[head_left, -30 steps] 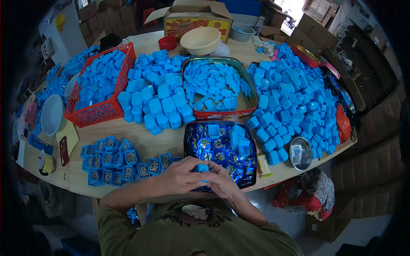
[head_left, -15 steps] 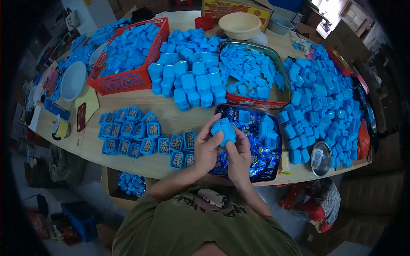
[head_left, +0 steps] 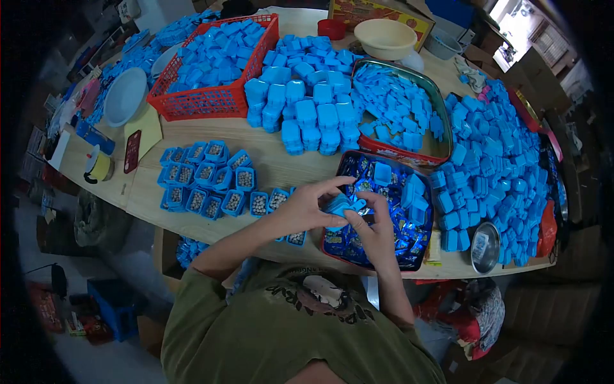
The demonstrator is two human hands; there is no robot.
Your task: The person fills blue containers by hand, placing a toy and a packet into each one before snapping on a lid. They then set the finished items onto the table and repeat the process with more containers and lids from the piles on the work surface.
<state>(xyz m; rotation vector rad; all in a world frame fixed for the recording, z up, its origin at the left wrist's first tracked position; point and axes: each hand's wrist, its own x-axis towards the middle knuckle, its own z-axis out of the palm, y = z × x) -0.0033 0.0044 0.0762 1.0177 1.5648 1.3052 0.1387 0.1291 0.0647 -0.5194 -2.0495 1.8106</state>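
Observation:
Both hands meet over a dark red-rimmed tray [head_left: 419,261] of shiny blue packets [head_left: 409,243]. My left hand [head_left: 310,206] is closed around a small blue plastic box [head_left: 338,205], fingers curled over its far side. From the other side my right hand [head_left: 373,227] presses thumb and fingers on the same box, near a small blue edge sticking out. The box's inside is mostly hidden by the fingers. A few loose blue boxes [head_left: 414,195] lie on the packets. Left of my left hand stand small blue boxes filled with pale round beads [head_left: 245,179].
Behind are stacked blue boxes [head_left: 310,118], a red basket [head_left: 198,104] of blue pieces and a tin [head_left: 448,144] of flat blue pieces. A large heap of blue boxes [head_left: 492,153] spreads at right, near a metal bowl [head_left: 485,246]. A yellow cup [head_left: 99,166] stands at left.
My hands have lowered slightly and tilted the blue box. My left hand now reaches across it from the left with spread fingers curling over. The whole view has shifted, moving the table items rightward.

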